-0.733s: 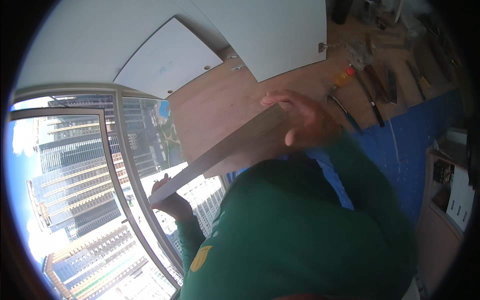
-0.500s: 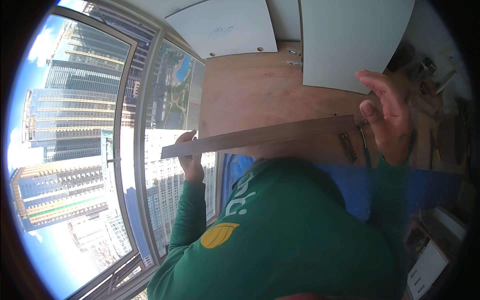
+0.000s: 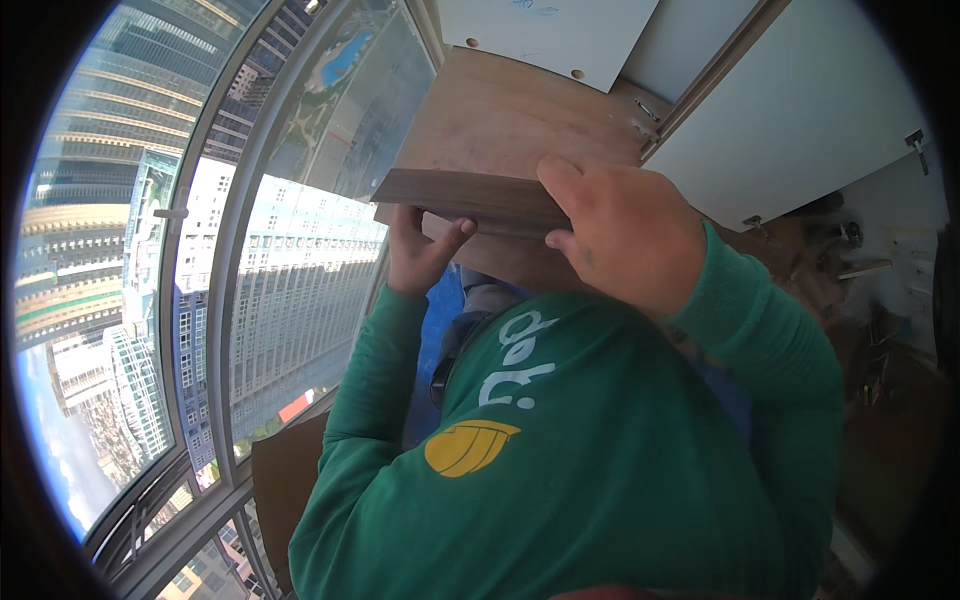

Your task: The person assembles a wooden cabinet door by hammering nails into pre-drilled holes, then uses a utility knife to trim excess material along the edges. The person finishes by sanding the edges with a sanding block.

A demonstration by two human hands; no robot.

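Observation:
A dark wood-grained strip of board [image 3: 465, 192] is held level in front of my chest, above a brown wooden work surface [image 3: 510, 115]. My left hand [image 3: 422, 255] grips it from below near its left end, with the thumb along the near edge. Around the right end my right hand [image 3: 630, 235] is closed, its fingers over the top and near edge. That hand covers the end of the strip.
Glass windows [image 3: 310, 255] stand close on my left. A white panel [image 3: 555, 35] lies at the far side. Another white panel [image 3: 815, 115] with metal hinges [image 3: 917, 145] is at right, near scattered tools [image 3: 850, 235]. Brown cardboard [image 3: 285, 475] is at lower left.
My right hand was open and apart from the strip; now it has closed on the right end. The strip looks shorter and is turned differently. The view has shifted and tilted.

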